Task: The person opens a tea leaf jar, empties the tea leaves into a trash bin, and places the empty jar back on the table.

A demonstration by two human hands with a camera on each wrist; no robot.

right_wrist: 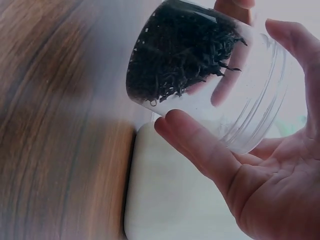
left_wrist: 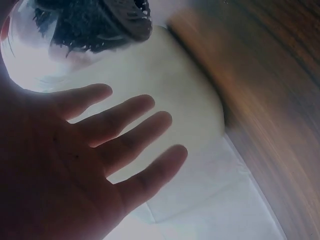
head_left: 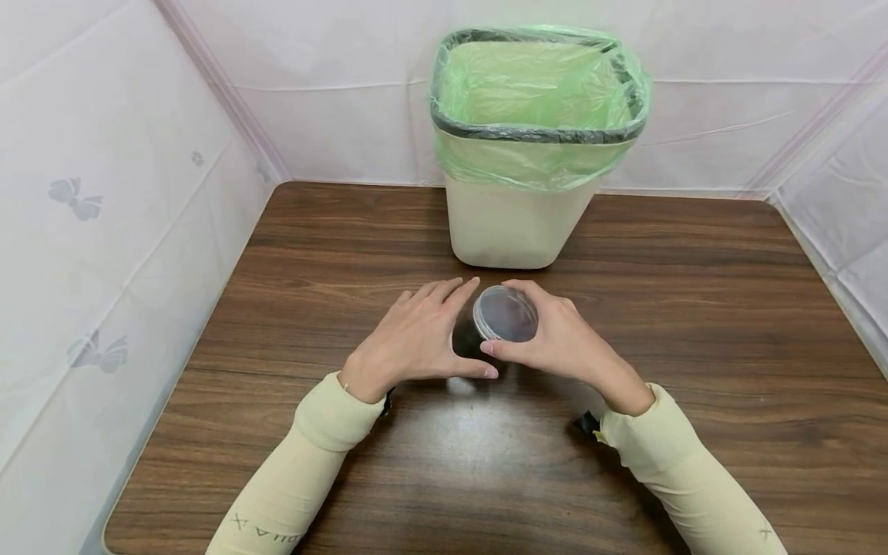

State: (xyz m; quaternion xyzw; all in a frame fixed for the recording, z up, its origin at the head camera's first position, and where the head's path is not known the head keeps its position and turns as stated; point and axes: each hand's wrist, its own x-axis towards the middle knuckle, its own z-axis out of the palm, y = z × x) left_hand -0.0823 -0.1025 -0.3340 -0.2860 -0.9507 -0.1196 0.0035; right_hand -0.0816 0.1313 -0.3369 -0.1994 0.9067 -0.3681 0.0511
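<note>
A clear round jar (head_left: 509, 312) is between my two hands, over the middle of the table. My right hand (head_left: 565, 335) grips it near the top, thumb on the near side and fingers round the far side. Dark dried shreds, like loose tea leaves (right_wrist: 180, 55), fill its lower part in the right wrist view, where the jar appears tilted. My left hand (head_left: 416, 331) is at the jar's left side, thumb and fingers spread. Its fingers (left_wrist: 135, 130) are straight in the left wrist view; contact with the jar cannot be made out.
A cream bin (head_left: 516, 223) lined with a green plastic bag (head_left: 548, 166) stands just behind the jar. The brown wooden table (head_left: 333, 254) has white sheeting (head_left: 333, 92) behind it and along its sides.
</note>
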